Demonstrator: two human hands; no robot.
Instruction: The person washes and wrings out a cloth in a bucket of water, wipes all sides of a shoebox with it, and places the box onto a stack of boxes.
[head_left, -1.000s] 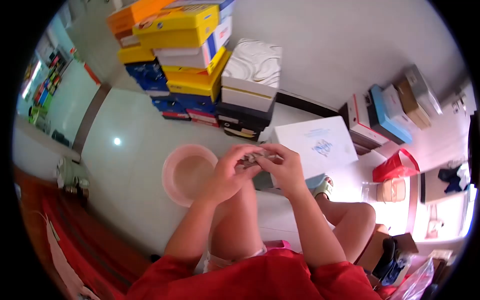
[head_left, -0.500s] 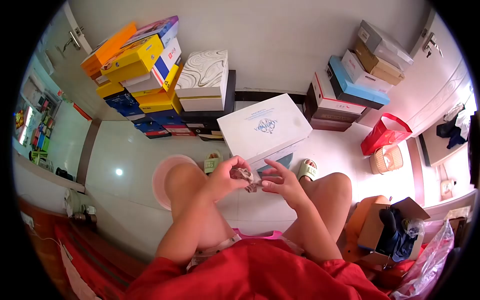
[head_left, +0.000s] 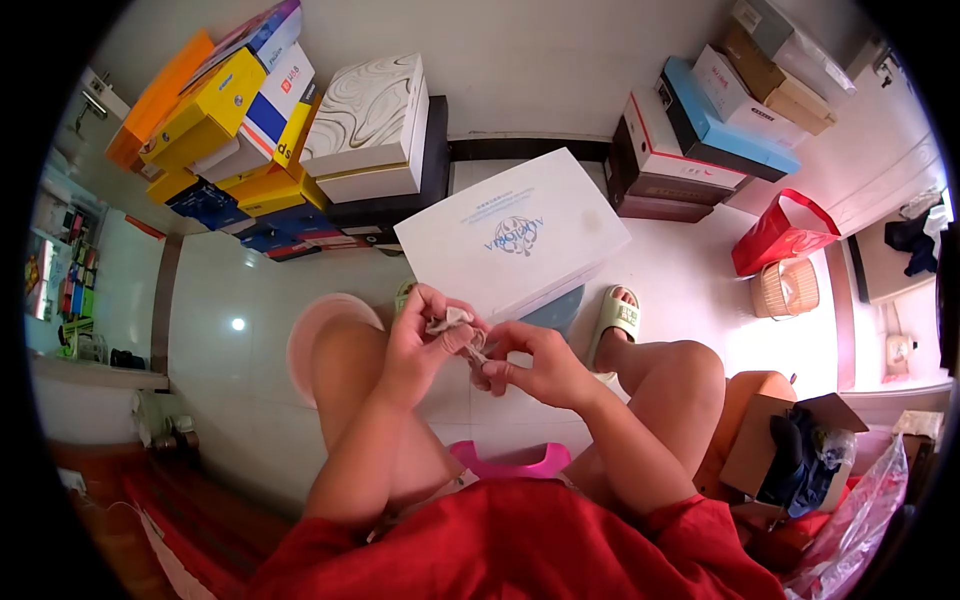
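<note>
My left hand [head_left: 412, 345] is closed around a small crumpled beige-grey cloth [head_left: 452, 319], thumb across the front of it. Close by on the right, my right hand [head_left: 545, 368] pinches the thin, twisted lower end of the same cloth. What the cloth is exactly, I cannot make out. Both hands are held over the gap between my knees. Just beyond them stands a large white box [head_left: 570, 225] with blue print on its lid, its near edge partly hidden by my fingers.
Stacked shoe boxes [head_left: 365, 125] line the wall at left, with another stack [head_left: 680, 150] at right. A pink basin [head_left: 305, 345] sits by my left leg. Farther right are a red bag [head_left: 780, 235], a wicker basket [head_left: 790, 290] and an open carton [head_left: 755, 440] of dark clothing.
My right hand has gone from loosely spread fingers to a pinch on the cloth's lower end. The cloth is now stretched between both hands. My view has tilted and moved slightly closer.
</note>
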